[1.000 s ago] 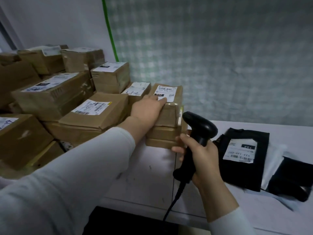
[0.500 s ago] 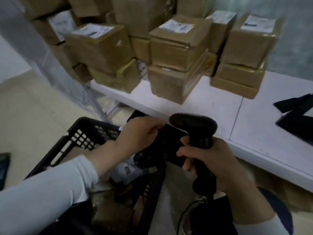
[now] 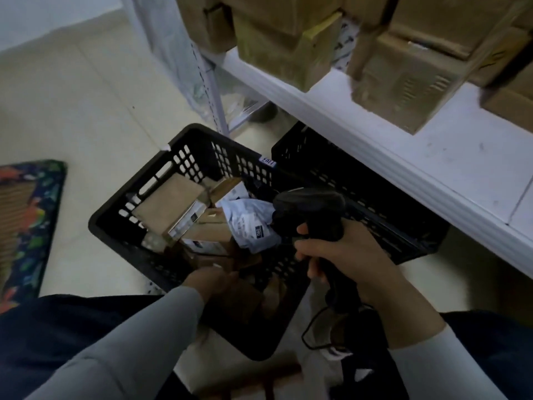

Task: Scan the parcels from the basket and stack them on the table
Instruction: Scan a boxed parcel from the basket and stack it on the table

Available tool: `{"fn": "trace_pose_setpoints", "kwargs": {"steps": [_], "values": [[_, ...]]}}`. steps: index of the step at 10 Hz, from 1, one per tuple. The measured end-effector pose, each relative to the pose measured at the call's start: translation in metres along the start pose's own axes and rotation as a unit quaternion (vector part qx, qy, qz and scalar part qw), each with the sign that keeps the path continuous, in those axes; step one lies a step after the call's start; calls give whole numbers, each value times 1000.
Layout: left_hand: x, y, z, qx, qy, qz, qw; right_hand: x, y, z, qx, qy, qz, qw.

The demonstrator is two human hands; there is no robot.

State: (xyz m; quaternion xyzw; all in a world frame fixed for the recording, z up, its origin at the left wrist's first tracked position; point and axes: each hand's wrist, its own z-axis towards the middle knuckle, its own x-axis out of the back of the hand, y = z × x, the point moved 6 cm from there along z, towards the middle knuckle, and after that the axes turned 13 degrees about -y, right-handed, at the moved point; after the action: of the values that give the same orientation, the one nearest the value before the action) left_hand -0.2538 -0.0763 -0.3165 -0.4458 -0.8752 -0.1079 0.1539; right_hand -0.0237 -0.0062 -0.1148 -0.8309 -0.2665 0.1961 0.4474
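A black plastic basket (image 3: 115,215) stands on the floor beside the white table (image 3: 375,140). Several brown cardboard parcels (image 3: 170,206) and a white poly-bag parcel (image 3: 251,223) with a label lie in it. My left hand (image 3: 207,281) reaches down into the near end of the basket, against a dark brown parcel (image 3: 242,298); its fingers are in shadow. My right hand (image 3: 352,261) grips the black corded barcode scanner (image 3: 311,209) above the basket's right side. Stacked brown boxes (image 3: 403,73) sit on the table above.
A second black basket (image 3: 375,197) sits under the table edge, right of the first. A patterned mat (image 3: 26,220) lies on the pale floor at the left. A table leg (image 3: 216,105) stands behind the basket.
My view has dropped from the table stack to the basket on the floor. My left hand left the stacked parcel and went deep into the basket. The scanner stayed in my right hand.
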Motion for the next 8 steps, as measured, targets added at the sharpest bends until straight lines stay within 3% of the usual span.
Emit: {"fn": "trace_pose_setpoints", "kwargs": {"steps": [3, 5, 6, 7, 8], "values": [[-14, -7, 23, 59, 71, -110, 990, -1, 4, 14, -6, 0, 14, 1000], [-4, -11, 12, 95, 101, -283, 949, 2, 2, 8, 5, 5, 15, 1000], [13, -8, -10, 25, 102, -400, 910, 2, -1, 3, 17, 10, 14, 1000], [40, -8, -41, -95, 47, -574, 812, 0, -9, -2, 31, 5, 5, 999], [66, -5, -85, -211, -22, -608, 765, -7, -16, -8, 44, -5, -9, 999]]}}
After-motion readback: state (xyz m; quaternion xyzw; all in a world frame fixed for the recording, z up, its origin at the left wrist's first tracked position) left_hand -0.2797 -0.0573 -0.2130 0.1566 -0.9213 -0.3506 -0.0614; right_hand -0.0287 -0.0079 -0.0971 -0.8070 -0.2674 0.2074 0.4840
